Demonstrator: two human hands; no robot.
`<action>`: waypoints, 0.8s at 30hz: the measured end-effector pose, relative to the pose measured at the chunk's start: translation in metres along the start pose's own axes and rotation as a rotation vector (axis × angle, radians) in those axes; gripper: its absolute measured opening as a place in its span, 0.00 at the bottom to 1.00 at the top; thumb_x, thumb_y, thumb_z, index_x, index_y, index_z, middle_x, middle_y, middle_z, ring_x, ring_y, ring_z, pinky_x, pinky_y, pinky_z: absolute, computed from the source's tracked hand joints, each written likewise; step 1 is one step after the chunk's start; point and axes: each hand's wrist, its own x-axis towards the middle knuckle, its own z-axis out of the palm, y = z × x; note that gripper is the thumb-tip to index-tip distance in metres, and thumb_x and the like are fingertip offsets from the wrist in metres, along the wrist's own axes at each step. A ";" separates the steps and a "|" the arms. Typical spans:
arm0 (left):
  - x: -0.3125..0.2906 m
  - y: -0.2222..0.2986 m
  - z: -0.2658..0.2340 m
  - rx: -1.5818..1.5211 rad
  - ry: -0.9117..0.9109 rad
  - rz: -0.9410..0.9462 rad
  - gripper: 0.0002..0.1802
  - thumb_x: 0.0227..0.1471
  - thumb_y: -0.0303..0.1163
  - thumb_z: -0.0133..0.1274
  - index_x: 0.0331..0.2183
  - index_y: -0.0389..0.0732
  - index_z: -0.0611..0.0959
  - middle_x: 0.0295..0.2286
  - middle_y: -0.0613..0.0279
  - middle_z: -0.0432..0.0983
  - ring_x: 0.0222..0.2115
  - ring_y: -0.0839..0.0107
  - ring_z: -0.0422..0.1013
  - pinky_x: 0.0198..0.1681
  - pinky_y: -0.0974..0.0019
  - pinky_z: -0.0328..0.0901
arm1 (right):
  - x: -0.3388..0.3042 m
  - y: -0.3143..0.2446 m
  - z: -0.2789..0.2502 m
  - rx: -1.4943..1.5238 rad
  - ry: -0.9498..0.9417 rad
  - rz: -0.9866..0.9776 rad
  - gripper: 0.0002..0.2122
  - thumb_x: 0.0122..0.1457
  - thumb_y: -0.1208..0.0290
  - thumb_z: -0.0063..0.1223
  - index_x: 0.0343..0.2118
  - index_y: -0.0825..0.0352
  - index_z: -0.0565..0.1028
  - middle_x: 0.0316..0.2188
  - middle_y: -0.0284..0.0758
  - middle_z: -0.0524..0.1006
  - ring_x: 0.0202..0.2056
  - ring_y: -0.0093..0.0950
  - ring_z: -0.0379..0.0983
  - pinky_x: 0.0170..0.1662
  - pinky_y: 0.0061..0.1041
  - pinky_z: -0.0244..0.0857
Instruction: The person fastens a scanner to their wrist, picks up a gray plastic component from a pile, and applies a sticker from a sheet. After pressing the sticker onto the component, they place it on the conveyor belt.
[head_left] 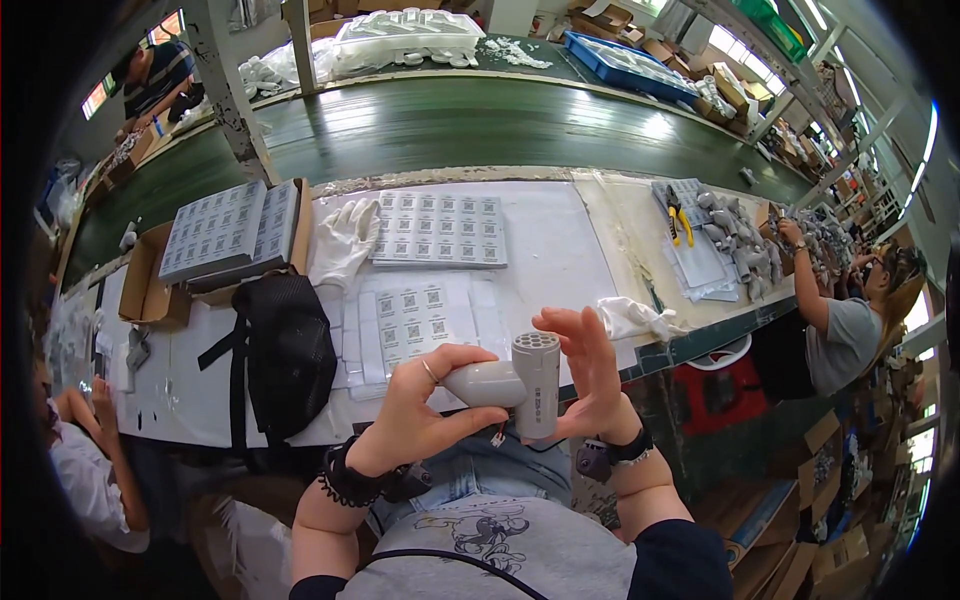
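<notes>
My left hand (420, 405) is closed around a smooth, rounded white plastic part (484, 384), fingers above it and thumb below. Its right end meets a pale grey plastic cylinder (537, 388), upright, with round holes in its top and small print down its side. Whether the two pieces are joined I cannot tell. My right hand (597, 375) spans the cylinder from the right, fingertips by its top rim and thumb by its lower end. Under the rounded part hangs a small white connector (498, 437) on short wires.
Sticker sheets (440, 230) and a white glove (343, 243) lie on the table beyond my hands. A black bag (283, 355) and a carton (150, 280) are left. Pliers (679, 215) and grey parts (740, 240) lie right. A green conveyor belt (420, 125) runs behind; people work on both sides.
</notes>
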 end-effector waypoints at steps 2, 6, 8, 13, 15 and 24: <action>-0.001 0.000 0.001 0.021 0.051 0.074 0.23 0.33 0.32 0.64 0.35 0.37 0.76 0.27 0.59 0.75 0.27 0.70 0.72 0.31 0.71 0.65 | -0.002 0.001 0.000 -0.017 -0.015 0.006 0.55 0.29 0.64 0.72 0.58 0.64 0.43 0.52 0.46 0.58 0.51 0.39 0.59 0.48 0.33 0.60; -0.003 0.004 0.001 0.408 0.123 0.319 0.24 0.30 0.29 0.65 0.34 0.38 0.75 0.23 0.61 0.74 0.22 0.68 0.71 0.26 0.70 0.64 | 0.001 -0.003 0.000 -0.149 -0.047 -0.027 0.50 0.30 0.63 0.71 0.56 0.68 0.49 0.51 0.45 0.59 0.51 0.39 0.60 0.49 0.32 0.60; -0.003 0.006 0.001 0.441 0.132 0.331 0.24 0.29 0.30 0.65 0.33 0.39 0.75 0.22 0.61 0.73 0.20 0.68 0.70 0.24 0.70 0.63 | 0.004 -0.007 0.001 -0.358 -0.063 -0.128 0.44 0.33 0.64 0.70 0.53 0.70 0.55 0.50 0.44 0.60 0.50 0.39 0.61 0.49 0.31 0.60; -0.003 0.013 0.003 0.547 0.150 0.369 0.24 0.26 0.33 0.67 0.30 0.39 0.75 0.18 0.63 0.71 0.15 0.68 0.66 0.18 0.69 0.60 | 0.009 -0.002 0.005 -0.397 -0.161 -0.183 0.39 0.35 0.66 0.68 0.51 0.70 0.58 0.49 0.44 0.61 0.50 0.40 0.61 0.49 0.31 0.61; -0.005 0.015 0.004 0.575 0.157 0.362 0.24 0.25 0.34 0.67 0.30 0.40 0.75 0.17 0.63 0.70 0.15 0.68 0.66 0.18 0.70 0.59 | 0.009 -0.001 0.008 -0.346 -0.153 -0.128 0.37 0.36 0.68 0.67 0.49 0.70 0.59 0.48 0.44 0.61 0.49 0.40 0.61 0.49 0.32 0.61; -0.010 0.017 0.008 0.689 0.172 0.454 0.21 0.30 0.38 0.63 0.28 0.39 0.75 0.15 0.68 0.65 0.15 0.72 0.63 0.17 0.72 0.55 | 0.012 -0.002 0.021 -0.245 -0.085 -0.122 0.34 0.36 0.69 0.67 0.47 0.70 0.60 0.45 0.43 0.64 0.47 0.39 0.64 0.48 0.33 0.62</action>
